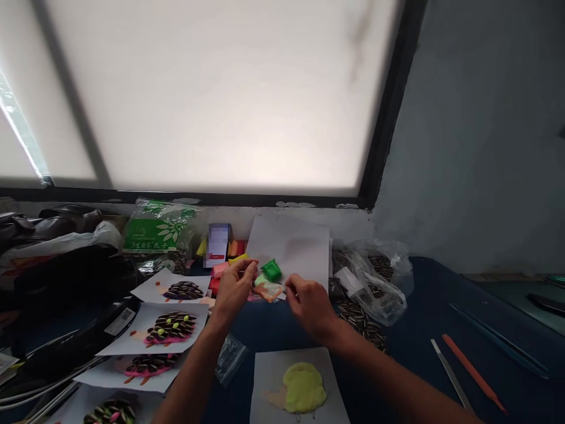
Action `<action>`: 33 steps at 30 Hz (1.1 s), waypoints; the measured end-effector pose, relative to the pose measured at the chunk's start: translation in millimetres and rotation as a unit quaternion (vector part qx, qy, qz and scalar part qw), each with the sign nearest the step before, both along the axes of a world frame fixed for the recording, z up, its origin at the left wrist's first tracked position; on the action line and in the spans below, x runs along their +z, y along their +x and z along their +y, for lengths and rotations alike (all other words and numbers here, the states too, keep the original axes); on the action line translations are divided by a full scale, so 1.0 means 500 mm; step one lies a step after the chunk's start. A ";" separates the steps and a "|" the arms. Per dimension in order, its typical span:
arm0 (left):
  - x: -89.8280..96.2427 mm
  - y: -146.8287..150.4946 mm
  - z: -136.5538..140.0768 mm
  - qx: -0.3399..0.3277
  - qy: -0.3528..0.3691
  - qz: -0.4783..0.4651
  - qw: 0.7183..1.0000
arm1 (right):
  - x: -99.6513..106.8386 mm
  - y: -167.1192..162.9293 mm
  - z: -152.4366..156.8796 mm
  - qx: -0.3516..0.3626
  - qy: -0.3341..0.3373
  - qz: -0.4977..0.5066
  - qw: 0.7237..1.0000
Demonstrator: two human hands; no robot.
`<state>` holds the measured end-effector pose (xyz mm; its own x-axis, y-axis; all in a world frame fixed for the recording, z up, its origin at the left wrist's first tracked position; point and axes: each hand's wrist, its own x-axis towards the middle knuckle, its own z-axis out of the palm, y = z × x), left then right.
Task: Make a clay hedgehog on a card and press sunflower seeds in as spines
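My left hand (237, 287) is raised over the table with thumb and fingers pinched together; whatever is in the pinch, if anything, is too small to make out. To its right, my right hand (310, 305) has its fingers curled and closed at the edge of a small clear packet with orange-brown clay (268, 291). Just behind lie a green clay packet (271, 270) and a pale green one. Nearer to me, below both hands, a white sheet (265, 365) carries a yellow clay body (304, 387) with a pale orange head and drawn legs.
At left, several paper sheets hold clay hedgehogs with seed spines (171, 327). A phone (218, 244) leans behind colored clay packets. Sunflower seeds (359, 321) and a plastic bag (375, 282) lie right. An orange tool (474, 372) and tweezers (498, 341) lie farther right.
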<state>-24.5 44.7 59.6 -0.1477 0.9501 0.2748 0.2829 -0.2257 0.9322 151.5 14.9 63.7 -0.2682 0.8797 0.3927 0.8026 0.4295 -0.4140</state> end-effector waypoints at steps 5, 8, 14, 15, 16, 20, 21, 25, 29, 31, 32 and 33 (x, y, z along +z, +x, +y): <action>-0.026 0.029 -0.009 -0.010 -0.022 0.066 0.998 | -0.035 0.063 -0.018 -0.050 -0.026 0.170 0.984; -0.023 0.045 -0.030 -0.029 0.025 0.153 0.987 | -0.051 0.064 -0.022 -0.046 -0.042 0.254 0.965; -0.044 0.063 -0.052 -0.006 0.013 0.278 0.961 | -0.065 0.060 -0.017 -0.025 -0.076 0.364 0.928; -0.053 0.063 -0.051 -0.027 -0.036 0.269 0.962 | -0.067 0.064 -0.016 -0.020 -0.087 0.381 0.920; -0.061 0.063 -0.049 -0.033 -0.050 0.267 0.962 | -0.069 0.067 -0.015 -0.014 -0.101 0.399 0.911; -0.074 0.063 -0.045 -0.024 -0.037 0.210 0.977 | -0.081 0.070 -0.011 0.020 -0.153 0.467 0.871; -0.072 0.065 -0.045 -0.040 -0.032 0.170 0.984 | -0.084 0.068 -0.011 0.026 -0.159 0.480 0.863; -0.062 0.075 -0.052 -0.186 -0.084 0.000 0.979 | -0.099 0.051 -0.014 0.041 -0.175 0.511 0.841; -0.071 0.078 -0.054 -0.244 -0.155 -0.088 0.953 | -0.107 0.039 -0.023 0.049 -0.197 0.507 0.838; -0.076 0.073 -0.054 -0.257 -0.173 -0.094 0.946 | -0.108 0.037 -0.028 0.049 -0.205 0.495 0.843; -0.078 0.069 -0.053 -0.267 -0.183 -0.092 0.942 | -0.107 0.036 -0.030 0.049 -0.208 0.489 0.846; -0.080 0.065 -0.052 -0.278 -0.195 -0.089 0.937 | -0.106 0.035 -0.031 0.049 -0.211 0.482 0.849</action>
